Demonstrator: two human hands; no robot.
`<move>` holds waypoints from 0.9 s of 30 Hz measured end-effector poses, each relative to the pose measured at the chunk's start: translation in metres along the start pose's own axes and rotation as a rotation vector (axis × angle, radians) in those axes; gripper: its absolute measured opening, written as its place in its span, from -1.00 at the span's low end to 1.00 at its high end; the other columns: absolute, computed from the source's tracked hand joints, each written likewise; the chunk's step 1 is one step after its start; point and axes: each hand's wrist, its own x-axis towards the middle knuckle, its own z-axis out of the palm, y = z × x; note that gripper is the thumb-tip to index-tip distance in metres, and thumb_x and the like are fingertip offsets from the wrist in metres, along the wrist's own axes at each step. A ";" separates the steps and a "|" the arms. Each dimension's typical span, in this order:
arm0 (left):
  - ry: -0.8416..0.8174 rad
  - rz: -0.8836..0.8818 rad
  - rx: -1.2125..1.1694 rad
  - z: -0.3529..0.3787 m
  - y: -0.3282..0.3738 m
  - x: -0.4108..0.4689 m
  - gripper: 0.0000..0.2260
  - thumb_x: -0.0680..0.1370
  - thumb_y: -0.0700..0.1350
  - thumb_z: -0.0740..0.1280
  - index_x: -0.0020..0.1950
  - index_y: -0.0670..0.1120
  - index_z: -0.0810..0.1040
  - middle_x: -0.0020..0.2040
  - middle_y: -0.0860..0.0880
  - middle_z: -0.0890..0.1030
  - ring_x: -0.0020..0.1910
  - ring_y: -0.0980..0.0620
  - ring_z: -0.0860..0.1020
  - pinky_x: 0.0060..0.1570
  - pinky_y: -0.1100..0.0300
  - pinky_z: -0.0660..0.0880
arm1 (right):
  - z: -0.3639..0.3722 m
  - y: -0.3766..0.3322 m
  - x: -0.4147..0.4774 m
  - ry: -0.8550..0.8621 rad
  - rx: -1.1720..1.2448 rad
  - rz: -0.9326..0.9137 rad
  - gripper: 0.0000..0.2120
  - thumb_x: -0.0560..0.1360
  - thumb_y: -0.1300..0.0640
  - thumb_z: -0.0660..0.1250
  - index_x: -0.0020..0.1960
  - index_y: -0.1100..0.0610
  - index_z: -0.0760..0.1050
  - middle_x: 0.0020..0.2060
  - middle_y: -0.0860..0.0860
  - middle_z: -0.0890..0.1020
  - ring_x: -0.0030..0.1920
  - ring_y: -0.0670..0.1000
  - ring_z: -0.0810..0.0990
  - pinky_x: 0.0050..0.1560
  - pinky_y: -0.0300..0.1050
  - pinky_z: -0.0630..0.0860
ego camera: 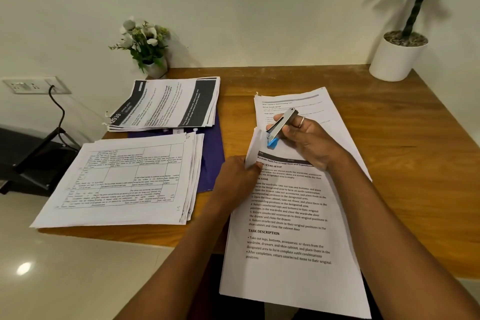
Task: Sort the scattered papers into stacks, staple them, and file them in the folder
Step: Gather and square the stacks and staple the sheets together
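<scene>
My right hand (309, 138) grips a small silver stapler with a blue base (279, 126), its jaw over the top left corner of a printed paper stack (288, 228). My left hand (237, 176) pinches that stack's upper left edge. Under it, further back, lies another white sheet (298, 101). On the left sits a stack with tables (124, 182). Behind it a stack with dark banners (166, 104) rests on a purple folder (211, 158).
The wooden desk (402, 153) ends at a cream wall. A small flower pot (146, 47) stands at the back left and a white potted plant (397, 57) at the back right. A wall socket with a black cable (55, 101) is at far left.
</scene>
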 end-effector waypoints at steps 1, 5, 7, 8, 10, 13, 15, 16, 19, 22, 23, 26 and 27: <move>0.001 0.000 0.005 0.000 0.000 0.000 -0.80 0.64 0.03 0.35 0.09 -0.09 0.63 -0.06 0.05 0.71 -0.21 0.13 0.71 -0.32 0.35 0.59 | -0.001 -0.002 0.001 -0.008 0.008 0.013 -0.62 0.49 0.18 0.35 0.30 0.15 0.53 0.17 0.08 0.69 0.28 0.05 0.62 0.31 -0.13 0.53; 0.008 0.009 0.014 0.001 0.000 -0.002 -0.80 0.64 0.03 0.35 0.09 -0.08 0.62 -0.07 0.05 0.71 -0.21 0.14 0.71 -0.31 0.34 0.60 | -0.007 -0.012 0.008 -0.067 0.026 0.092 -0.66 0.50 0.18 0.32 0.26 0.17 0.55 0.14 0.12 0.70 0.23 0.08 0.65 0.21 -0.13 0.59; 0.013 0.007 0.017 0.001 0.000 -0.002 -0.80 0.64 0.03 0.35 0.10 -0.09 0.62 -0.05 0.05 0.72 -0.20 0.12 0.71 -0.29 0.32 0.61 | -0.009 -0.014 0.012 -0.091 0.001 0.117 -0.69 0.51 0.19 0.33 0.24 0.16 0.58 0.16 0.14 0.68 0.23 0.09 0.64 0.17 -0.12 0.61; 0.013 0.007 0.016 0.001 0.000 -0.002 -0.80 0.64 0.03 0.35 0.10 -0.09 0.62 -0.05 0.05 0.72 -0.19 0.12 0.71 -0.28 0.32 0.62 | -0.010 -0.015 0.013 -0.097 -0.023 0.121 -0.69 0.50 0.18 0.34 0.23 0.15 0.59 0.18 0.15 0.67 0.23 0.10 0.64 0.15 -0.12 0.62; 0.013 0.015 0.015 0.001 -0.001 -0.002 -0.80 0.64 0.02 0.35 0.11 -0.09 0.63 -0.05 0.05 0.72 -0.19 0.14 0.71 -0.29 0.33 0.62 | -0.009 -0.017 0.017 -0.094 -0.064 0.122 -0.65 0.45 0.12 0.42 0.23 0.14 0.60 0.18 0.17 0.66 0.21 0.10 0.64 0.13 -0.13 0.62; 0.025 0.023 0.010 0.002 0.000 -0.003 -0.81 0.64 -0.02 0.35 0.09 -0.11 0.66 -0.09 0.05 0.72 -0.21 0.17 0.70 -0.31 0.36 0.59 | -0.005 -0.017 0.020 -0.096 -0.108 0.102 -0.48 0.31 0.02 0.50 0.23 0.16 0.58 0.14 0.18 0.65 0.17 0.07 0.64 0.15 -0.16 0.60; 0.031 0.013 0.012 0.003 0.001 -0.002 -0.82 0.64 -0.03 0.35 0.07 -0.12 0.65 -0.14 0.08 0.70 -0.26 0.22 0.68 -0.37 0.41 0.54 | -0.002 -0.014 0.021 -0.106 -0.126 0.091 -0.47 0.30 0.02 0.49 0.22 0.17 0.57 0.15 0.19 0.63 0.19 0.08 0.63 0.21 -0.16 0.59; 0.032 0.006 0.011 0.003 0.001 -0.002 -0.82 0.64 -0.03 0.35 0.06 -0.11 0.65 -0.16 0.08 0.69 -0.27 0.24 0.68 -0.39 0.42 0.52 | -0.002 -0.012 0.021 -0.120 -0.129 0.092 -0.48 0.31 0.02 0.48 0.22 0.18 0.56 0.15 0.20 0.62 0.20 0.09 0.62 0.23 -0.16 0.58; 0.028 0.002 0.009 0.003 0.001 -0.002 -0.82 0.64 -0.03 0.35 0.07 -0.12 0.64 -0.16 0.07 0.69 -0.29 0.24 0.67 -0.40 0.43 0.51 | -0.002 -0.008 0.021 -0.167 -0.137 0.100 -0.63 0.45 0.11 0.41 0.23 0.19 0.52 0.13 0.17 0.62 0.20 0.06 0.62 0.22 -0.18 0.57; 0.025 -0.005 0.004 0.003 0.001 -0.002 -0.81 0.64 -0.02 0.35 0.06 -0.13 0.64 -0.17 0.07 0.70 -0.30 0.25 0.67 -0.41 0.44 0.49 | -0.002 -0.004 0.020 -0.137 -0.287 0.080 -0.79 0.64 0.21 0.26 0.25 0.12 0.51 0.18 0.10 0.64 0.25 0.03 0.61 0.31 -0.11 0.53; 0.023 -0.004 0.000 0.003 0.001 -0.003 -0.82 0.64 -0.02 0.35 0.06 -0.12 0.64 -0.17 0.06 0.70 -0.29 0.24 0.67 -0.41 0.44 0.49 | 0.000 -0.003 0.020 -0.119 -0.349 0.067 -0.80 0.66 0.20 0.24 0.25 0.07 0.50 0.19 0.06 0.65 0.28 0.03 0.60 0.32 -0.08 0.53; 0.013 0.006 -0.010 0.002 0.001 -0.003 -0.84 0.65 -0.02 0.35 0.03 -0.10 0.64 -0.16 0.06 0.71 -0.27 0.21 0.69 -0.38 0.42 0.52 | 0.008 0.000 0.018 -0.060 -0.451 0.007 -0.83 0.67 0.15 0.23 0.24 0.01 0.49 0.14 0.00 0.65 0.23 0.08 0.61 0.24 0.14 0.53; 0.011 0.008 -0.011 0.002 0.001 -0.003 -0.84 0.65 -0.02 0.35 0.03 -0.10 0.63 -0.16 0.06 0.70 -0.27 0.21 0.69 -0.37 0.41 0.53 | 0.011 0.001 0.017 -0.039 -0.461 -0.011 -0.83 0.68 0.14 0.23 0.24 0.05 0.49 0.11 0.04 0.66 0.17 0.15 0.62 0.18 0.24 0.53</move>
